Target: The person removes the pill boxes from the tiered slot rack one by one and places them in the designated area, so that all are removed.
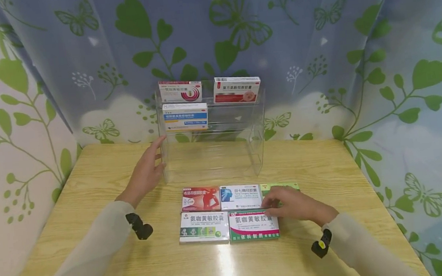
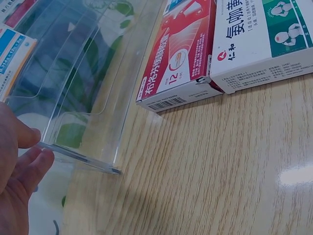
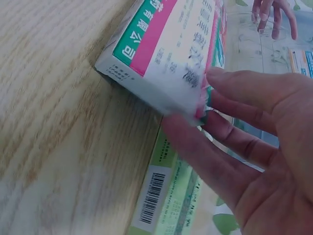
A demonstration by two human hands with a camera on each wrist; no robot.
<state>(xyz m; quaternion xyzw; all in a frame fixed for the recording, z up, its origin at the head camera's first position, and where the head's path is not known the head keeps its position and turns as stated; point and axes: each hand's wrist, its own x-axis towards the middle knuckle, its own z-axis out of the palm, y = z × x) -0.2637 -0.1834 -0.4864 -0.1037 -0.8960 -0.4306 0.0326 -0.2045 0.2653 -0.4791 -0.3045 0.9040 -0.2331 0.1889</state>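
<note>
My left hand [image 1: 144, 172] holds the left side panel of a clear plastic display rack [image 1: 212, 167], its thumb and fingertips at the panel's edge in the left wrist view. The right hand [image 1: 295, 205] grips the upper right corner of a white medicine box with green and pink bands [image 1: 253, 226]. In the right wrist view the thumb lies at this box's top edge, with a finger at its end. Behind that hand a light green box [image 1: 279, 187] is partly hidden. A red box [image 1: 200, 199], a white-and-blue box [image 1: 240, 197] and a white-and-green box [image 1: 203, 227] lie flat alongside.
On the rack's top tier stand a white-and-pink box [image 1: 180, 91] and a red-and-white box [image 1: 237, 90]. A blue-and-white box [image 1: 185, 117] is on the tier below, at left. The rack stands at the back of the wooden table [image 1: 157, 268], before a patterned curtain [image 1: 194, 25].
</note>
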